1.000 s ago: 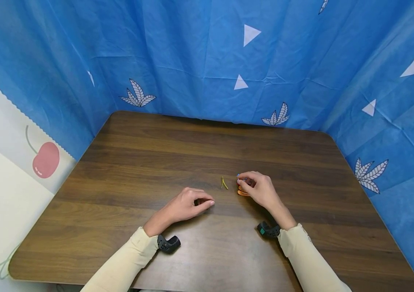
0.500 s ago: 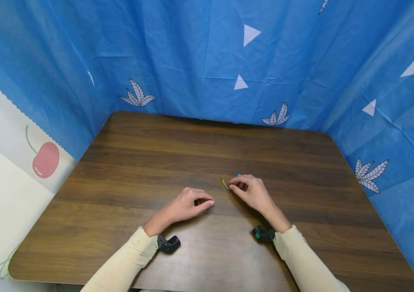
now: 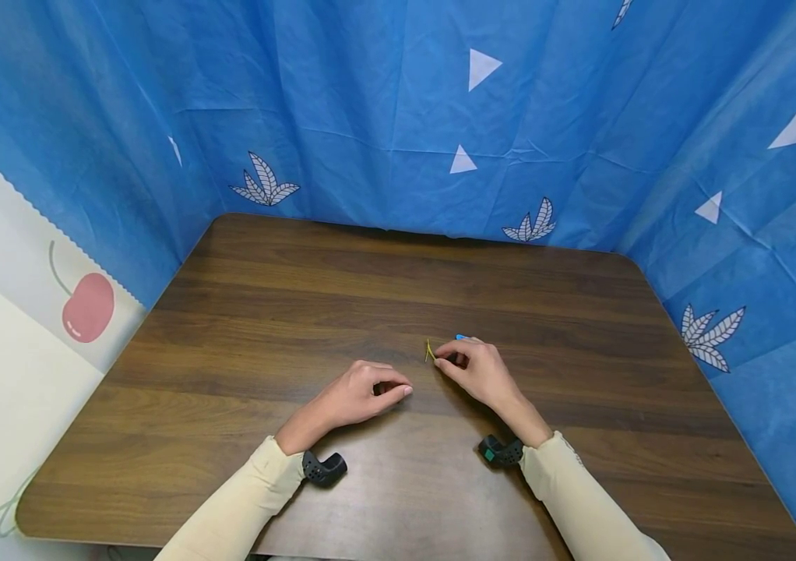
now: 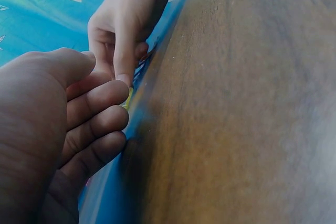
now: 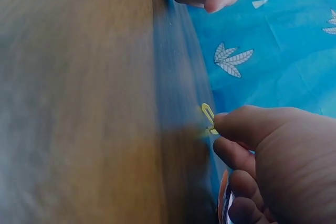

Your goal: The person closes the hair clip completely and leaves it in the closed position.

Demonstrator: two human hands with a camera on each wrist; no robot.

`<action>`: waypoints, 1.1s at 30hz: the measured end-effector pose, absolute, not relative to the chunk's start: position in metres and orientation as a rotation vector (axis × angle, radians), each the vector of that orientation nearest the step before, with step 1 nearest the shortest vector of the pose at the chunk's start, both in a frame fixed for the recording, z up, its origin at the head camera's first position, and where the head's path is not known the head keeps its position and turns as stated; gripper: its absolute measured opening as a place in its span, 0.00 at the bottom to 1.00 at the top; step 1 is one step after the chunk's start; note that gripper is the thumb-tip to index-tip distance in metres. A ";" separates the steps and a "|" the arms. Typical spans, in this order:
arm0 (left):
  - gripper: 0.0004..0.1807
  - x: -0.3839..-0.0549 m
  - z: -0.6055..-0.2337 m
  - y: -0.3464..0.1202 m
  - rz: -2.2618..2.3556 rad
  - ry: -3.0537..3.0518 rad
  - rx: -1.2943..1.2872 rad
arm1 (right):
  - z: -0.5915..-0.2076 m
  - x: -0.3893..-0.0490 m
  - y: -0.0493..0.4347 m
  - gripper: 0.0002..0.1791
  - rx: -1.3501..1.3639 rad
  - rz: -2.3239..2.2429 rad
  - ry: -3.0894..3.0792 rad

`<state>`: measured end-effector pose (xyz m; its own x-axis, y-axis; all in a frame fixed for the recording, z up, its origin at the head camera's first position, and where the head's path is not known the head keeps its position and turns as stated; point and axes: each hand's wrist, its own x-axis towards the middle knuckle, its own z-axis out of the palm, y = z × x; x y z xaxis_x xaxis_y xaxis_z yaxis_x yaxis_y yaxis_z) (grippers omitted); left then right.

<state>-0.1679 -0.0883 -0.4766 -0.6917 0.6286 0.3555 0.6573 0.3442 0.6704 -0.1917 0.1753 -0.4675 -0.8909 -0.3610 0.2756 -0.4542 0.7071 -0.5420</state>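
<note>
A small yellow snap hair clip [image 3: 429,350] stands bent open on the brown table, left of my right hand [image 3: 477,372]. My right thumb and index finger pinch one end of it. In the right wrist view the slotted arm of the clip [image 5: 208,112] sticks out past the thumb tip. My left hand [image 3: 368,392] rests on the table to the left and nearer, fingers loosely curved, holding nothing. The left wrist view shows a bit of yellow clip [image 4: 129,96] beneath the right hand's fingertips, partly hidden by left fingers.
A blue tip [image 3: 461,336] shows behind my right hand, which hides the rest of that group. An orange piece [image 5: 223,184] lies under the right fingers in the right wrist view. Blue curtain [image 3: 398,117] hangs along the table's [image 3: 314,280] far edge.
My right hand has moved left from the orange and blue pieces to the yellow hair clip and taken hold of its end. The left hand stays still.
</note>
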 end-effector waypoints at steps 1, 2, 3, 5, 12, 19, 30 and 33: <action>0.08 -0.168 -0.476 -0.088 -1.296 -2.542 -1.222 | -0.468 -0.192 0.175 0.06 0.664 0.931 -2.764; 0.08 -0.168 -0.476 -0.088 -1.296 -2.538 -1.226 | -0.468 -0.192 0.175 0.06 0.665 0.929 -2.764; 0.08 -0.168 -0.477 -0.088 -1.294 -2.534 -1.229 | -0.468 -0.192 0.174 0.06 0.665 0.925 -2.765; 0.08 -0.168 -0.476 -0.088 -1.295 -2.525 -1.235 | -0.469 -0.193 0.174 0.06 0.666 0.918 -2.768; 0.08 -0.168 -0.477 -0.088 -1.301 -2.530 -1.232 | -0.470 -0.194 0.173 0.05 0.671 0.874 -2.783; 0.08 -0.168 -0.478 -0.088 -1.299 -2.531 -1.239 | -0.470 -0.194 0.170 0.03 0.710 0.824 -2.763; 0.08 -0.167 -0.475 -0.088 -1.301 -2.519 -1.243 | -0.470 -0.193 0.169 0.02 0.756 0.809 -2.716; 0.08 -0.167 -0.475 -0.088 -1.303 -2.511 -1.248 | -0.470 -0.193 0.170 0.03 0.763 0.814 -2.725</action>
